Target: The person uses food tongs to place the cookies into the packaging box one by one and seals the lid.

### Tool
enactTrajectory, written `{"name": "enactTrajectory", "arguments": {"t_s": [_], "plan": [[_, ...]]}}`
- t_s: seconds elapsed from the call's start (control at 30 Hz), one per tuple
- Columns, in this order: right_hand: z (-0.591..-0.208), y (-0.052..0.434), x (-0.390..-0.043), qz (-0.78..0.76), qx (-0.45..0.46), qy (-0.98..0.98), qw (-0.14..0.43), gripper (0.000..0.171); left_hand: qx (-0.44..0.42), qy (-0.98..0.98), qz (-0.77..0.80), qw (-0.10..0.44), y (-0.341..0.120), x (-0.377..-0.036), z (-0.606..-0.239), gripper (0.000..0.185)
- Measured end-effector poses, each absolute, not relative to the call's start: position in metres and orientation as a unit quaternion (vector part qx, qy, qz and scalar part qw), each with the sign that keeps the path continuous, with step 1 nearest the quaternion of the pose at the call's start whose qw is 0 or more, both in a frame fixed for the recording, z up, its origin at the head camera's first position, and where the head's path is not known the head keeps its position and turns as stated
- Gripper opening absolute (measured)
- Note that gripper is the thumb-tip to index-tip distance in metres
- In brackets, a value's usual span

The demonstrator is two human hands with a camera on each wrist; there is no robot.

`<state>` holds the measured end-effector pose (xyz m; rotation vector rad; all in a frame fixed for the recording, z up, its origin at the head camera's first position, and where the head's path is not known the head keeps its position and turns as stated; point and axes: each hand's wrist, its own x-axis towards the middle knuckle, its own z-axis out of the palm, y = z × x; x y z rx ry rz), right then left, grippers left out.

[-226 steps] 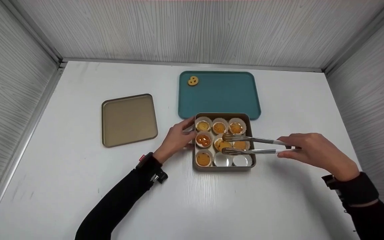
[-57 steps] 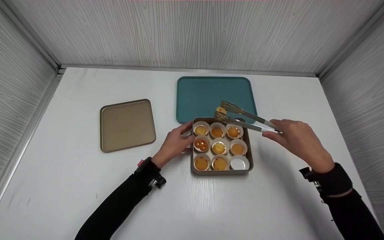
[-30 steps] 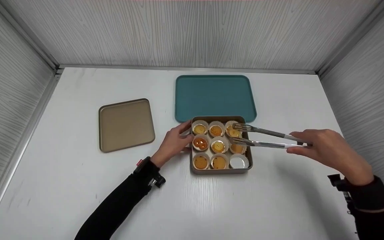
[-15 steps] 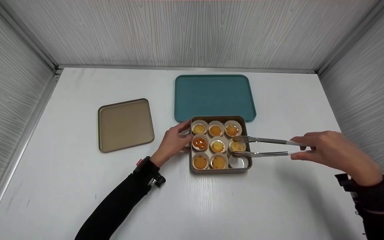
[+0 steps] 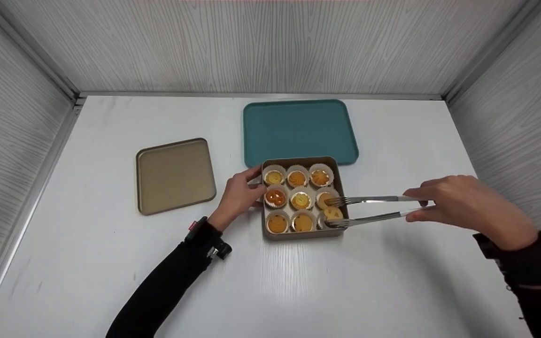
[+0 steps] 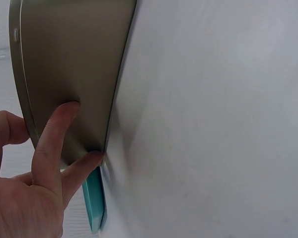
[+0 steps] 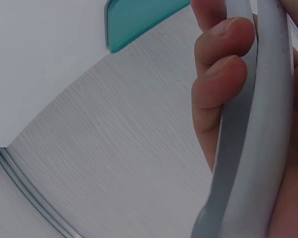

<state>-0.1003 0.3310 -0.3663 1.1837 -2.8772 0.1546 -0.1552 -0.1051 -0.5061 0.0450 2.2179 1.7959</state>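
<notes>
A square metal tin (image 5: 303,236) contains paper cups with round cookies. My left hand (image 5: 240,195) holds its left side near the far corner; in the left wrist view two fingertips press the outer wall (image 6: 84,59) and another finger meets the rim. My right hand (image 5: 467,206) grips metal tongs (image 5: 378,199) by their handles; the right wrist view shows fingers curled on a handle (image 7: 268,119). Between the tongs' tips sits a pretzel-shaped cookie (image 5: 333,213), over the front right part of the tin. It and the tongs partly hide the front right cup (image 5: 321,221).
A teal tray (image 5: 298,129) lies behind the tin, right at its far edge. To the left is a shallow gold-brown tray (image 5: 176,176), perhaps the tin's lid. Pale wood-grain panels (image 5: 261,47) enclose the white table (image 5: 270,286) at the back and sides.
The pretzel-shaped cookie has left the teal tray and travelled in the tongs to the tin's front right. Another cookie was set in the front middle cup. The tin has shifted left and turned slightly.
</notes>
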Motion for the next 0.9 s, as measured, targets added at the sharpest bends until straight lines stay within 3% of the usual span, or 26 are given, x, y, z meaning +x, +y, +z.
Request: {"name": "enactTrajectory", "arguments": {"t_s": [0.23, 0.43, 0.9], "plan": [[-0.354, 0.317, -0.107, 0.022, 0.366, -0.93, -0.038, 0.028, 0.018, 0.762, 0.63, 0.147, -0.105, -0.156, -0.506, 0.07], [-0.35, 0.305, -0.112, -0.002, 0.357, -0.932, -0.07, 0.035, 0.018, 0.761, 0.632, 0.148, -0.105, -0.156, -0.507, 0.07], [-0.349, 0.299, -0.113, -0.006, 0.354, -0.932, -0.072, 0.028, 0.012, 0.762, 0.63, 0.152, -0.107, -0.156, -0.507, 0.068]]}}
